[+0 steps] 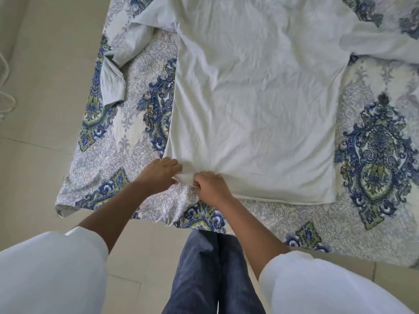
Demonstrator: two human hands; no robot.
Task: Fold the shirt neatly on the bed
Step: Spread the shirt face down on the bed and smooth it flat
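Observation:
A pale white long-sleeved shirt [256,91] lies spread flat on the bed [140,105], hem toward me. Its left sleeve [118,71] trails crumpled toward the bed's left edge; the right sleeve [381,46] runs off to the upper right. My left hand [158,175] grips the shirt's near left hem corner, fingers curled into the fabric. My right hand [210,186] pinches the same bunched hem just to the right of it. The two hands almost touch.
The bed carries a blue, green and grey patterned sheet [376,150]. Its left edge and near edge border a beige tiled floor [36,109]. My legs in blue jeans [208,273] stand against the bed's near edge. A white cord [6,87] lies on the floor at far left.

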